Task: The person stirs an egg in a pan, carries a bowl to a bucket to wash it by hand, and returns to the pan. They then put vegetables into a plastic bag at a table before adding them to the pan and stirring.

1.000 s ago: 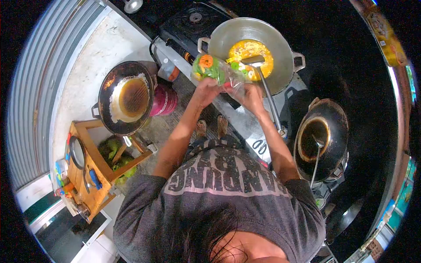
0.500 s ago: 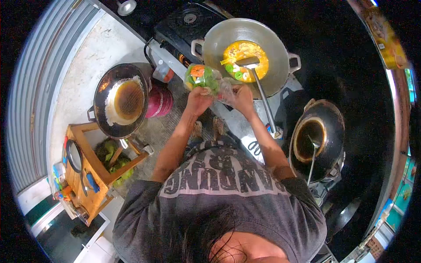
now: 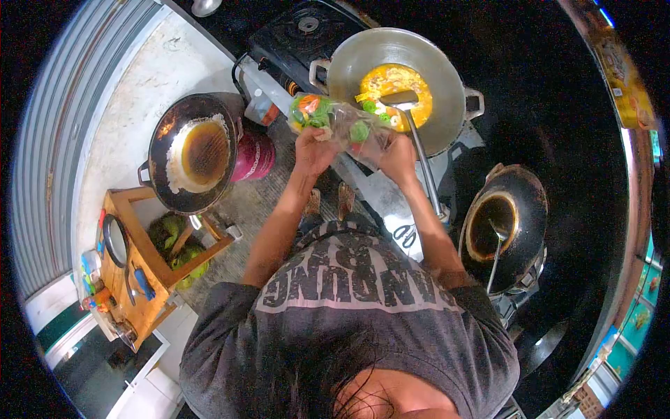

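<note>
A clear plastic bag (image 3: 344, 122) of cut vegetables stretches between my two hands, just in front of a big metal wok (image 3: 447, 77). My left hand (image 3: 315, 148) is closed on its fuller end, where green leaves and orange pieces (image 3: 309, 105) show. On the other end, the fingers of my right hand (image 3: 398, 160) grip the loose plastic. A green piece (image 3: 359, 131) sits in the middle of the bag. Inside the wok lies yellow-orange liquid (image 3: 420, 82) with green and pale pieces, and a long-handled spatula (image 3: 399, 99) rests in it, its handle over the rim.
To the right stands a dark wok (image 3: 530, 202) of dark liquid with a ladle (image 3: 500, 244). Another blackened wok (image 3: 159, 150) is at left, beside a wooden stool (image 3: 164, 269) bearing a pan and a blue-handled tool. Scissors (image 3: 405, 236) lie on the counter below the metal wok.
My right hand has moved slightly right and down, drawing the bag out longer between my hands. A green piece now shows in its middle. The view has shifted slightly.
</note>
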Demonstrator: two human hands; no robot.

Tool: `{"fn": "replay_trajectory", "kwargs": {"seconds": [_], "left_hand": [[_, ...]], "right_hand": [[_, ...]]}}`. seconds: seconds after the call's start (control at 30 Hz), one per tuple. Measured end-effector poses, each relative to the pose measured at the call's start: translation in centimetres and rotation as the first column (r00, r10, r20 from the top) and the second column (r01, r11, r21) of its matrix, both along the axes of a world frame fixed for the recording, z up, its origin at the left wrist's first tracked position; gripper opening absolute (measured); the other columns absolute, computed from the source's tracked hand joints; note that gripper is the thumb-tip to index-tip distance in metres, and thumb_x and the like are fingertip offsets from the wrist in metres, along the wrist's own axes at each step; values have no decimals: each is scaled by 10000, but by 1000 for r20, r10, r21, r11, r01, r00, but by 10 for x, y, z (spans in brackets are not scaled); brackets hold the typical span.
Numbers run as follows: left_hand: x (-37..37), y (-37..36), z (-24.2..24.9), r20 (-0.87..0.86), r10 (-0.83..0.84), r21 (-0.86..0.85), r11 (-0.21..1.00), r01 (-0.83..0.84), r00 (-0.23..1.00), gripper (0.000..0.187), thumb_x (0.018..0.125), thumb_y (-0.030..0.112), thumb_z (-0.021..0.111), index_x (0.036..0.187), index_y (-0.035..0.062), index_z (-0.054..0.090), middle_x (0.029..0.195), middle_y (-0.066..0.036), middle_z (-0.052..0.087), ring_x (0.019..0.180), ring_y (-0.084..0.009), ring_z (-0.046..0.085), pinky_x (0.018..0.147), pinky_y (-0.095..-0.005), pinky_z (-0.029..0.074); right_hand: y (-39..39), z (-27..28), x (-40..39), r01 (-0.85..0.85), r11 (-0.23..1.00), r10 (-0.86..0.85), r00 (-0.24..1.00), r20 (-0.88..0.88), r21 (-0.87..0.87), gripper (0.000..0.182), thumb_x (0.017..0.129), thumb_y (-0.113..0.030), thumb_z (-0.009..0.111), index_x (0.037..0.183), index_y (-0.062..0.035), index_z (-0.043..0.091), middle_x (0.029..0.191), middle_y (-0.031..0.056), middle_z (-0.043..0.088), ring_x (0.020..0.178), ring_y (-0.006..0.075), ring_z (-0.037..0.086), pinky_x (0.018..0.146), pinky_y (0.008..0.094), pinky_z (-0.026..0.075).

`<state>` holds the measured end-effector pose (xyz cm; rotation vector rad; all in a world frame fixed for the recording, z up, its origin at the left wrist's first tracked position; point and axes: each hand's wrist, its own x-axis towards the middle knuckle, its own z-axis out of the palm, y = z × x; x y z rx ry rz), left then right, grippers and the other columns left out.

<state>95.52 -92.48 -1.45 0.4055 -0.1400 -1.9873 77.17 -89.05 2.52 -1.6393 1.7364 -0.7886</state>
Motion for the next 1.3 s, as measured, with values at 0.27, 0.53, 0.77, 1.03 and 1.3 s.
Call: {"fn": "replay_trajectory", "kwargs": {"seconds": [0.27, 0.53, 0.77, 1.03, 1.3], "left_hand": [[5, -7, -3, -201, -165, -250, 962, 113, 966, 539, 736, 147, 511, 1243, -8, 412, 1242, -151, 494, 1174, -310, 457, 984, -528, 348], [3, 6, 12, -17, -65, -38, 997, 65, 998, 461, 739, 188, 543, 1163, 17, 481, 1103, -131, 562, 1057, -296, 525, 933, -439, 411], [16, 12, 11, -21, -13, -5, 1000, 13, 1000, 482, 741, 201, 536, 1190, 38, 469, 1135, -138, 552, 1089, -329, 506, 908, -525, 415], [57, 18, -8, 122, 250, 23, 967, -254, 961, 600, 730, 241, 509, 1275, 20, 393, 1271, -182, 467, 1193, -364, 429, 1011, -561, 302], [94, 47, -3, -48, 364, 137, 925, -354, 930, 575, 690, 211, 593, 1229, 66, 453, 1245, -134, 494, 1160, -336, 439, 1015, -486, 321]], "right_hand": [[1, -5, 3, 88, 977, -44, 975, 218, -193, 402, 687, -339, 749, 984, -81, 666, 626, 99, 599, 500, 128, 458, 520, 292, 417], [-1, 2, 1, -125, 992, 126, 992, 19, -13, 481, 686, -373, 753, 1051, -79, 648, 838, 162, 653, 659, 210, 606, 631, 335, 478], [-8, -5, -9, -214, 975, 210, 976, 64, 61, 449, 675, -373, 761, 991, -66, 667, 901, 159, 668, 790, 256, 654, 725, 371, 496], [-18, -17, -44, -26, 996, 21, 998, 53, 87, 360, 691, -320, 751, 894, -28, 697, 761, 165, 669, 650, 243, 647, 646, 343, 495], [-20, -21, -61, 61, 997, -71, 977, -200, -52, 366, 720, -282, 716, 973, -24, 656, 731, 182, 635, 611, 310, 617, 599, 394, 487]]}}
